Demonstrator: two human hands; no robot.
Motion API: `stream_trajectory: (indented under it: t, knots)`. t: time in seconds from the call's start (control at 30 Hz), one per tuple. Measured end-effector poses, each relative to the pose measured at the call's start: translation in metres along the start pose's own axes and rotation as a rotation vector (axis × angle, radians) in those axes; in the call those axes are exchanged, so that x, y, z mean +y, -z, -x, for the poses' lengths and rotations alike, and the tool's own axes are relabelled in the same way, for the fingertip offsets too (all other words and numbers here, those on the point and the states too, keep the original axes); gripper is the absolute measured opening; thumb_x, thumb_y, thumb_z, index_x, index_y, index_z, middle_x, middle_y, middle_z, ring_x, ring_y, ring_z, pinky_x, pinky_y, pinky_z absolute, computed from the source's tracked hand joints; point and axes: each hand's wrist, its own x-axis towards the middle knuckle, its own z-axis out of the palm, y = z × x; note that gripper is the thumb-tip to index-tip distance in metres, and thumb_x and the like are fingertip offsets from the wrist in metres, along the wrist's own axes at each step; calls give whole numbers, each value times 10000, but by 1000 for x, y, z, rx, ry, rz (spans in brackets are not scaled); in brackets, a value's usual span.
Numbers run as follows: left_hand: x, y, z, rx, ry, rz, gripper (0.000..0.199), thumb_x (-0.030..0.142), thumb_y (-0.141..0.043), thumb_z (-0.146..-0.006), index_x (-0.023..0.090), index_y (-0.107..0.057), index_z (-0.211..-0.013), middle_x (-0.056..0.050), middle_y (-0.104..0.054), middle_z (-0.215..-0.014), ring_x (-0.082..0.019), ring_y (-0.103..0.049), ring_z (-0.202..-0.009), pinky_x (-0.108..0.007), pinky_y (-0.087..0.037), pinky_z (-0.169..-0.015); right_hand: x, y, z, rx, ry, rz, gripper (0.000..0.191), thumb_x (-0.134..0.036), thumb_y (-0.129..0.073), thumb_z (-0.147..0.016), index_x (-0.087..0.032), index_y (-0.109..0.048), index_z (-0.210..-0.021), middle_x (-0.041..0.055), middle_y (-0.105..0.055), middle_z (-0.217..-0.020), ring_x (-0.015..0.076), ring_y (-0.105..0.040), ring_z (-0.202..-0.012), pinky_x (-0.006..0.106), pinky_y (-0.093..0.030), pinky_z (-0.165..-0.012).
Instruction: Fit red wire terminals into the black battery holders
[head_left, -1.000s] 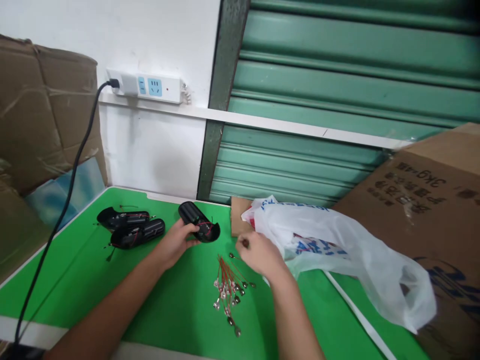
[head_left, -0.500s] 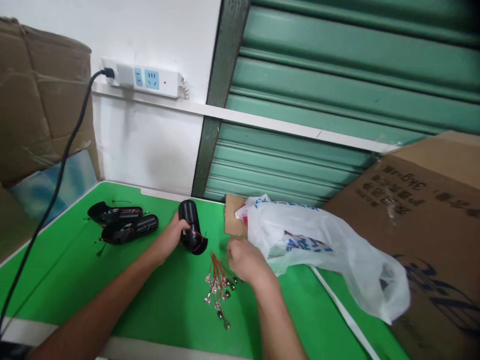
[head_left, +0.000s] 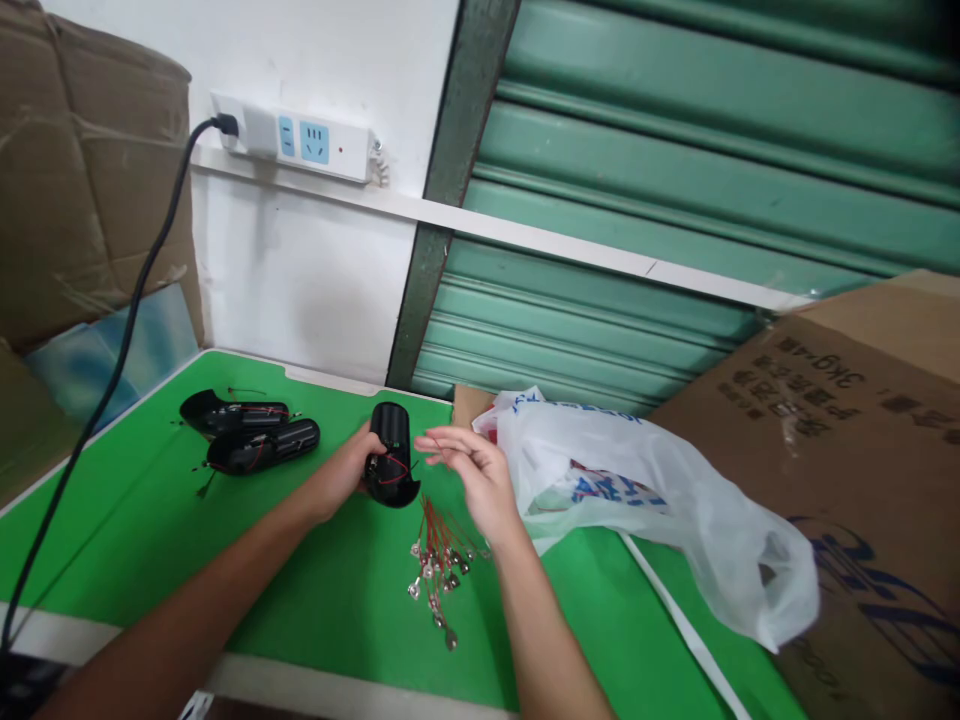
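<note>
My left hand is closed around a black plastic housing, thumb on its inner side. A red wire runs across the housing's lower, curved end. Just to the right of it is my right hand, fingers stretched toward the housing and thumb pressed near them. A thin red wire shows at those fingertips; its ends are hard to make out. Below both hands, a bunch of red wires with metal contact pieces lies on the green tabletop.
Two more black housings with wires lie at the left. On the right are a white plastic bag, a white strip and a large cardboard box. A black cable hangs from the power strip.
My right hand has risen from beside the wire bunch toward the housing, its fingers now extended with a thin red wire at the tips. My left hand has tilted the housing slightly.
</note>
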Motion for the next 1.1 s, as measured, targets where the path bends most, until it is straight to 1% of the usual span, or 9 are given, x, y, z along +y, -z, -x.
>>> stream_trajectory:
  t: [0.1,0.17,0.23,0.3,0.5,0.6,0.73,0.93,1.1]
  knots:
    - [-3,1,0,-24,-21,6,343,361,-570,-668,213,-604,-975,14,-626,-790,-188,-599,-766,-263,-453,-636,0,-2,0,70,-21,-80,231,-396,-784,-826,-223,-764,-978,76,-815,-942,261,-778,-908,368,-617,-740]
    - [-4,2,0,-38,-25,7,341,363,-571,-663,215,-592,-969,18,-622,-798,-182,-595,-757,-261,-452,-637,1,-3,-1,113,-46,-95,234,-421,-818,-806,-214,-770,-905,62,-802,-842,222,-761,-746,311,-588,-612]
    - [-6,1,0,-60,-28,4,354,372,-568,-662,220,-583,-982,25,-615,-792,-178,-595,-741,-261,-457,-640,2,-5,-1,129,-48,-99,235,-430,-845,-776,-209,-771,-810,42,-774,-784,163,-685,-596,258,-515,-489]
    - [-7,1,0,-87,-23,1,373,384,-559,-663,224,-575,-999,32,-604,-774,-179,-600,-730,-262,-462,-642,4,-6,-2,133,-29,-87,220,-412,-871,-743,-214,-776,-746,31,-762,-803,126,-619,-545,243,-483,-452]
    - [-8,1,0,-111,-8,-11,411,400,-544,-669,220,-559,-1038,27,-614,-754,-182,-603,-714,-253,-458,-621,5,-11,1,119,-54,3,160,-378,-861,-741,-229,-818,-778,41,-780,-783,149,-649,-586,291,-566,-549]
    - [-10,1,-1,-138,-18,-37,411,399,-524,-690,215,-571,-1054,33,-598,-692,-188,-607,-691,-257,-459,-615,3,-13,3,105,3,90,99,-335,-817,-780,-237,-819,-798,41,-788,-818,160,-677,-649,291,-565,-593]
    - [-10,1,0,-132,-10,-77,418,409,-507,-696,212,-569,-1059,36,-604,-693,-176,-605,-656,-251,-453,-590,0,-13,5,81,91,237,92,-301,-747,-846,-239,-815,-837,45,-791,-871,177,-710,-757,307,-576,-694]
    - [-4,0,3,-122,54,-145,475,430,-485,-675,213,-560,-1090,31,-598,-694,-180,-574,-560,-243,-385,-447,-3,-13,7,56,186,410,121,-281,-705,-896,-231,-812,-869,53,-788,-874,175,-694,-730,292,-542,-648]
    - [-6,0,1,-108,34,-153,431,414,-485,-666,212,-549,-1041,30,-594,-730,-169,-589,-607,-240,-415,-491,-4,-14,8,36,223,478,118,-255,-693,-911,-227,-806,-890,46,-780,-866,173,-686,-707,297,-542,-658]
